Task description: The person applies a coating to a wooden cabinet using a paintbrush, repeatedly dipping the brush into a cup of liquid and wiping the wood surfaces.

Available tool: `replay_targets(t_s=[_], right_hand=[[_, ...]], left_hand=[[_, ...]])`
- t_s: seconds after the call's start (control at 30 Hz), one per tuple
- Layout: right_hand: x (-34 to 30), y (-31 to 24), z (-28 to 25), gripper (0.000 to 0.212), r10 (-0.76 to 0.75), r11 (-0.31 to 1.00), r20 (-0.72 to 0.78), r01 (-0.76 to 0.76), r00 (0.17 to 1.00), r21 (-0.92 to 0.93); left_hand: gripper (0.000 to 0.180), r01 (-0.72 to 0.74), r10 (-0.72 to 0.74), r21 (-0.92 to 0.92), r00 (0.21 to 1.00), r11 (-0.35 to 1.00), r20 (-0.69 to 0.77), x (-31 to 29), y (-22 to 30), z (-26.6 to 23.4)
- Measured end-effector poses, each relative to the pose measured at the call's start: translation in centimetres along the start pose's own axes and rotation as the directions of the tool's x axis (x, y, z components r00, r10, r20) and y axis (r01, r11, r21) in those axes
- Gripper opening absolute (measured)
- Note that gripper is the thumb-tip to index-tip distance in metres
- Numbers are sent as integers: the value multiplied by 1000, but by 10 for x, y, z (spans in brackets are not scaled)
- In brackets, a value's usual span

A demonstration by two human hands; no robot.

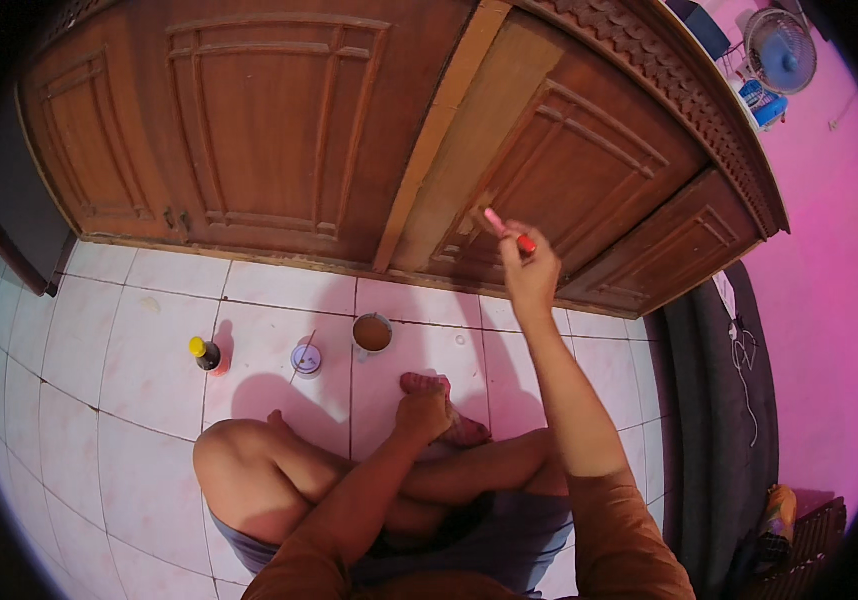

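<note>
In front of a brown wooden cabinet [279, 130], my right hand [533, 272] is raised with its fingers closed round a small brush [495, 222] with a pink and red handle. The brush tip is at the door panel's lower left frame; whether it touches is blurred. My left hand [425, 414] rests low by my crossed legs, closed on what looks like a reddish checked cloth [424, 382]. On the floor stand a mug [372, 334] of brown liquid, a small lilac-topped jar [306, 361] with a thin stick across it, and a dark bottle [206, 354] with a yellow cap.
White tiles [149, 350] cover the floor under me. A dark grey cushioned piece [724, 430] lies along the right, with a white cable [744, 350] on it. Beyond is a pink wall [839, 190]; a fan [781, 52] stands at the upper right.
</note>
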State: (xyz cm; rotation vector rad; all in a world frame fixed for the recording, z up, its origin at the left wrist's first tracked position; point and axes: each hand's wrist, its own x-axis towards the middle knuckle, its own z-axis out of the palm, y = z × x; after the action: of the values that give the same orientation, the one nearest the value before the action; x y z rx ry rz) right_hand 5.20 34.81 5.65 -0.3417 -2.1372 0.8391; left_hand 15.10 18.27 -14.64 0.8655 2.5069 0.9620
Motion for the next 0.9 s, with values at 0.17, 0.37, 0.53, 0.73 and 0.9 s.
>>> replay_targets(t_s=[0.17,0.37,0.53,0.73,0.9], right_hand=[[46,-39,-38,23,-48,989,-98,61,994,137],[32,-59,-51,21,-166,984,-143,172,976,33],[-5,-32,-32,20,-135,991,14,135,991,9],[39,-52,-35,22,-237,971,-64,237,969,-11],[71,-95,-65,22,-236,968,-157,246,959,50]], left_hand=[[32,11,-11,8,998,1000,57,1,11,-5],[32,-47,49,45,997,998,-58,2,-4,7],[34,-22,19,51,999,998,50,3,6,-4],[34,-16,14,43,999,999,50,2,6,-4],[34,-2,-1,45,998,999,60,2,9,-5]])
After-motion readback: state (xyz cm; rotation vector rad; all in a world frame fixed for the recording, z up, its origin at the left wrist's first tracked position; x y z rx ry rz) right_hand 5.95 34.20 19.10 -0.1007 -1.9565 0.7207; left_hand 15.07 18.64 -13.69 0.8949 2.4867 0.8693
